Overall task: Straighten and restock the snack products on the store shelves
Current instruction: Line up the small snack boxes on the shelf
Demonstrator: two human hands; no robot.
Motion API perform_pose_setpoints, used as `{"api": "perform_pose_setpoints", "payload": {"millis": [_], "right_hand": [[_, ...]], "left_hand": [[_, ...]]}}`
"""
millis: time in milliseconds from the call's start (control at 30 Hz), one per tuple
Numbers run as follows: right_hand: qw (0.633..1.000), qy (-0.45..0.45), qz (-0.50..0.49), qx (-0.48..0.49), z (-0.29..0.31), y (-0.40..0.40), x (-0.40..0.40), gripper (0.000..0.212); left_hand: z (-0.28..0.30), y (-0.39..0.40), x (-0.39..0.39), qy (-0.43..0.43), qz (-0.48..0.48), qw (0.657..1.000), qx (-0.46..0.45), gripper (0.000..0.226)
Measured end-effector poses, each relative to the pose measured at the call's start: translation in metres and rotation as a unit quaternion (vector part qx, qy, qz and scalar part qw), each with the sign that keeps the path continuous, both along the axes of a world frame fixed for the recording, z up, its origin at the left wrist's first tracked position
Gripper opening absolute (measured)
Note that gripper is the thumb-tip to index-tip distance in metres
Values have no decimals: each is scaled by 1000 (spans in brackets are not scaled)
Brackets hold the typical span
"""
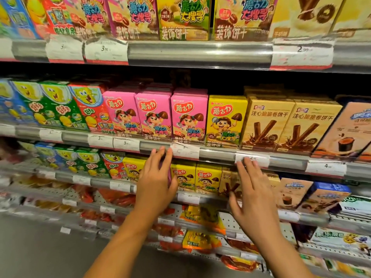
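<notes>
Three pink snack boxes (154,115) stand in a row on the middle shelf, with a yellow box (225,121) to their right. My left hand (155,182) is raised in front of the shelf below and holds a thin pink box (170,176), seen edge-on and mostly hidden behind my palm. Its fingertips reach the middle shelf's rail (152,146). My right hand (251,194) is beside it, fingers spread and empty, in front of brown wafer-roll boxes (229,185). Yellow boxes (195,177) stand between my hands on the lower shelf.
Tan wafer-roll boxes (289,125) fill the middle shelf's right; green and red cartoon boxes (60,107) its left. Larger boxes (184,17) line the top shelf. Price tags (185,150) hang on the rails. Red and yellow bags (198,239) hang on pegboard below.
</notes>
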State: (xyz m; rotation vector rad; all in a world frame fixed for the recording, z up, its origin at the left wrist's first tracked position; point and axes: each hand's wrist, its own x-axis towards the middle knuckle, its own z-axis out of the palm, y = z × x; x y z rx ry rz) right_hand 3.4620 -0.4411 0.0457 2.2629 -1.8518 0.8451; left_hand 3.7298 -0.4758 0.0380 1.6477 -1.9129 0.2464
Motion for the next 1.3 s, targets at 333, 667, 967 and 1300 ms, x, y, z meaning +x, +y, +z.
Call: {"api": "perform_pose_setpoints", "payload": {"millis": [333, 667, 967, 1300], "right_hand": [[1000, 30, -2, -3, -4, -16, 114, 83], [991, 8, -137, -8, -10, -28, 168, 90], [988, 11, -156, 4, -7, -27, 174, 93], [990, 49, -131, 5, -9, -26, 160, 92]], "left_hand": [[7, -1, 48, 29, -142, 989, 26, 69], [-37, -36, 172, -25, -72, 994, 83, 69], [-42, -40, 165, -103, -50, 991, 71, 79], [-40, -35, 155, -68, -26, 995, 75, 63]]}}
